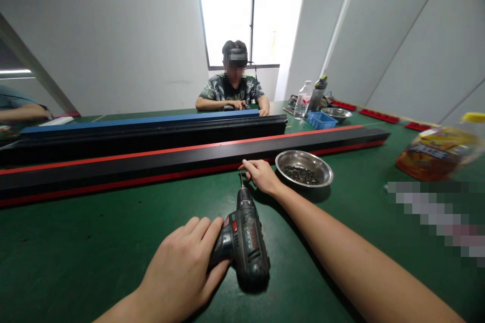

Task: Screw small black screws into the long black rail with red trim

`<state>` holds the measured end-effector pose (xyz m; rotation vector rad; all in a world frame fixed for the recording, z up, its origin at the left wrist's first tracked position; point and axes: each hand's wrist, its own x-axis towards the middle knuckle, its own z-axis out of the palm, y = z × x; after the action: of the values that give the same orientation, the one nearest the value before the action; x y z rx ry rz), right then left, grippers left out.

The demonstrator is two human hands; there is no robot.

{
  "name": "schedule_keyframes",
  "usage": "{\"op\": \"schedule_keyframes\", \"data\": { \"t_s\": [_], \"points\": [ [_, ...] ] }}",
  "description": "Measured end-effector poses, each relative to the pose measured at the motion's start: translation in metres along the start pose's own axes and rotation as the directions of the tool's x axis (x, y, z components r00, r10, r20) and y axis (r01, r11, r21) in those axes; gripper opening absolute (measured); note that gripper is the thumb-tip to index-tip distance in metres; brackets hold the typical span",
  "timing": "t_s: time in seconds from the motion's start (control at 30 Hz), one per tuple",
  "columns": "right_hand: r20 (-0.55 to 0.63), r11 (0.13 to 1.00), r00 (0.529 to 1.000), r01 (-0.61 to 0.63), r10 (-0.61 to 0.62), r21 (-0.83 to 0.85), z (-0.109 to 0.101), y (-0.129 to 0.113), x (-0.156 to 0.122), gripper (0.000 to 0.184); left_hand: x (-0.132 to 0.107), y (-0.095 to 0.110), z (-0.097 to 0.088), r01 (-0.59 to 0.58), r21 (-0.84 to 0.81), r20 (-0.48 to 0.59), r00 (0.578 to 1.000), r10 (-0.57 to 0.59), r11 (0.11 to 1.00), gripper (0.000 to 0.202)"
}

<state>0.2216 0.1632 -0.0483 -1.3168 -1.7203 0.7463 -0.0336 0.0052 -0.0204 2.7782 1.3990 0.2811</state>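
Observation:
My left hand (184, 257) is wrapped round the grip of a black cordless drill (250, 242), which lies low over the green table with its bit pointing away from me. At the tip of the bit, my right hand (261, 174) pinches with thumb and forefinger; whatever is between them is too small to name. Just beyond the fingertips runs a long black bar with red edges (182, 159), lying across the table. Right of that hand stands a round metal bowl (326, 174) holding many small dark screws.
Behind the bar lie long black and blue bars (151, 128). A co-worker (233, 86) sits across the table (113, 252). At the right are a clear bottle (303, 101), a blue basket (322, 121), another metal bowl (336, 113) and a yellow-capped jug (435, 154).

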Motion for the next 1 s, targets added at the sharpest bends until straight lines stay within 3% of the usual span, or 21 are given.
{"op": "schedule_keyframes", "data": {
  "t_s": [0.37, 0.57, 0.8, 1.0],
  "points": [
    [0.008, 1.0, 1.0, 0.005, -0.005, 0.027, 0.0, 0.004, 0.001, 0.052, 0.0, 0.0, 0.0, -0.009, 0.009, -0.006, 1.0, 0.009, 1.0, 0.041],
    [-0.046, 0.994, 0.997, -0.064, 0.068, 0.09, -0.001, 0.003, 0.0, 0.053, -0.001, 0.0, 0.001, -0.008, 0.003, -0.005, 1.0, 0.008, 1.0, 0.04],
    [0.04, 0.986, 0.999, -0.023, 0.017, 0.168, -0.001, 0.002, 0.003, 0.049, 0.0, 0.003, -0.009, 0.007, -0.04, 0.025, 1.0, -0.006, 0.999, 0.043],
    [0.025, 0.984, 1.0, -0.013, 0.008, 0.179, -0.001, 0.006, 0.006, 0.042, 0.0, 0.006, -0.018, -0.003, -0.052, 0.046, 0.999, 0.005, 0.999, 0.063]
  ]
}}
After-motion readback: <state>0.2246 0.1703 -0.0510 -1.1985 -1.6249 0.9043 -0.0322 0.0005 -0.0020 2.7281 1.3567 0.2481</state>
